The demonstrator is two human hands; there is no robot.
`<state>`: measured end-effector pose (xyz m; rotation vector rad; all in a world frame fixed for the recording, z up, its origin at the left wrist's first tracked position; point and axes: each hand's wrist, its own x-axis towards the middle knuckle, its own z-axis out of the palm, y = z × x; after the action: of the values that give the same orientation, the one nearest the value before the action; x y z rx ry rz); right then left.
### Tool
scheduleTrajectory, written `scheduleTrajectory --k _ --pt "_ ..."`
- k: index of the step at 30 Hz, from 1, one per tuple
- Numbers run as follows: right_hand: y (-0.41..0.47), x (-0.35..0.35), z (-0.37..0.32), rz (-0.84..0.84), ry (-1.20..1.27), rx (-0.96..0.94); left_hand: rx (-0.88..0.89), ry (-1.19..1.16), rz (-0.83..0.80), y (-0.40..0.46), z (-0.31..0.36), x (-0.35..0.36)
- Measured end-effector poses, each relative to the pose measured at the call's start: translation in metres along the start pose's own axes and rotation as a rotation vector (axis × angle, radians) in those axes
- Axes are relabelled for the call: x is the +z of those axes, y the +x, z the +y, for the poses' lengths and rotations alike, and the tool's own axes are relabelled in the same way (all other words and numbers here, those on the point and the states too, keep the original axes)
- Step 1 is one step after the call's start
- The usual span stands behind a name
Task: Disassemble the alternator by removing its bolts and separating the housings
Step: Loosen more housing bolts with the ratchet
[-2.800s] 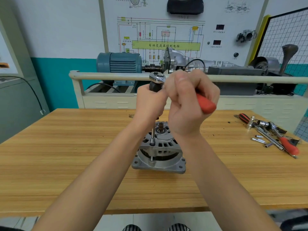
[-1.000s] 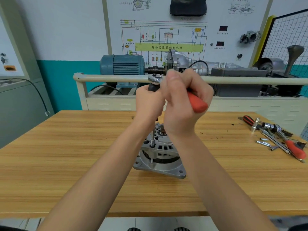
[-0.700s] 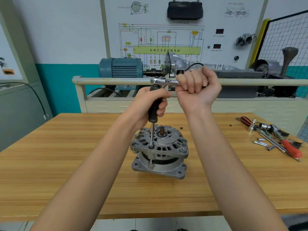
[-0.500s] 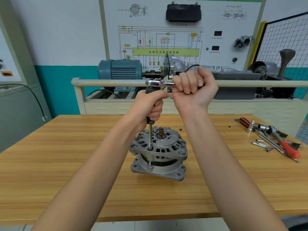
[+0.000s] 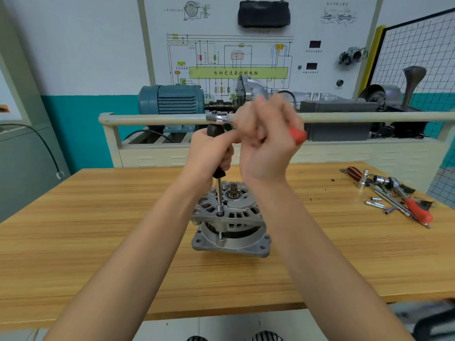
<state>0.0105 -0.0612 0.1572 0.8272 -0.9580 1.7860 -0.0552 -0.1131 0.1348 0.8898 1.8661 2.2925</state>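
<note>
Moved: the right hand (image 5: pixel 267 141) has swung the ratchet (image 5: pixel 296 134) handle from pointing away to out toward the right, red grip now showing; the alternator (image 5: pixel 230 220) has not shifted.
Left hand: the left hand (image 5: pixel 211 153) is wrapped round the black extension (image 5: pixel 218 193) handle, holding it upright.
Right hand: fist closed round the ratchet handle, blurred in mid-swing.
Socket: the socket (image 5: pixel 219 208) sits on a bolt at the upper housing's left rim.
Alternator: standing on end at the middle of the bench (image 5: pixel 98 217), under both hands.
Done: cannot tell how many bolts are out; the one under the socket is likely loosening.
Left: the housings are still joined; remaining bolts and the separation are to come.
Aside: spare tools (image 5: pixel 391 195) lie at the right of the bench.
</note>
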Motion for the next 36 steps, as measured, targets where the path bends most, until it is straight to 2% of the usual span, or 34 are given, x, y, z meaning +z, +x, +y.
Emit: scheduleTrajectory --k 2,5,8,10,14,17,20,22,25,28,31,34,36 --pt "0.014 -0.015 -0.004 0.062 0.204 0.153 -0.046 -0.071 -0.135 0.000 0.005 -0.008" --pt "0.032 -0.035 -0.005 0.269 0.534 0.404 -0.053 -0.060 -0.319 -0.001 0.009 -0.012" --pt "0.043 -0.045 0.002 0.399 0.711 0.525 -0.081 -0.093 -0.335 0.001 0.011 -0.009" --pt "0.042 -0.044 0.006 0.403 0.701 0.499 -0.092 -0.111 -0.270 0.002 0.008 -0.006" --pt "0.026 -0.031 -0.002 0.253 0.491 0.335 -0.054 -0.056 -0.035 0.002 0.006 0.002" --pt "0.004 -0.012 -0.003 0.086 0.097 0.075 -0.017 0.013 0.155 0.002 0.003 0.011" --pt "-0.016 0.005 0.000 -0.066 -0.259 -0.222 0.114 0.166 0.215 0.003 -0.003 0.018" --pt "-0.019 0.008 0.002 -0.128 -0.328 -0.269 0.123 0.134 0.206 0.001 -0.003 0.018" --pt "-0.008 0.000 -0.002 -0.048 -0.147 -0.137 0.038 0.001 0.126 -0.001 0.001 0.009" --pt "0.014 -0.019 -0.007 0.068 0.190 0.130 0.008 -0.065 -0.048 0.001 0.004 0.000" --pt "0.034 -0.040 -0.004 0.313 0.556 0.421 -0.027 -0.079 -0.239 0.004 0.008 -0.006" --pt "0.042 -0.049 0.001 0.460 0.677 0.489 -0.107 -0.056 -0.340 0.007 0.010 -0.006" --pt "0.039 -0.046 0.002 0.454 0.649 0.457 -0.128 -0.049 -0.290 0.008 0.009 -0.004"
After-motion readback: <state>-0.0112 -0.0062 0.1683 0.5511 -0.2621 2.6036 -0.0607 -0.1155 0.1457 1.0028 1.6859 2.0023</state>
